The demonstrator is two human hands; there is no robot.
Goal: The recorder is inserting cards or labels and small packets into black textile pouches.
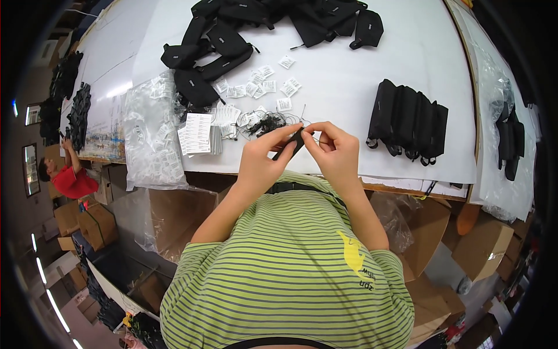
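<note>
Close to the table's front edge, my left hand (264, 154) is closed on a small, narrow black piece (289, 145), held tilted between thumb and fingers. I cannot make out whether it is a strap or a tag. At its upper end my right hand (332, 150) pinches with thumb and forefinger; what lies between those fingertips is too small to tell. A thin dark string stands up just above the hands. Just beyond my left hand lies a tangle of black cords (268, 123). Beside it is a stack of white printed cards (199, 135).
Black pouches (224, 43) are heaped at the far side. Several more stand in a row (407, 119) on the right. Small white packets (283, 104) lie scattered mid-table. A clear bag of packets (152, 145) is at left. Cardboard boxes (485, 250) stand below. A person in red (72, 181) is far left.
</note>
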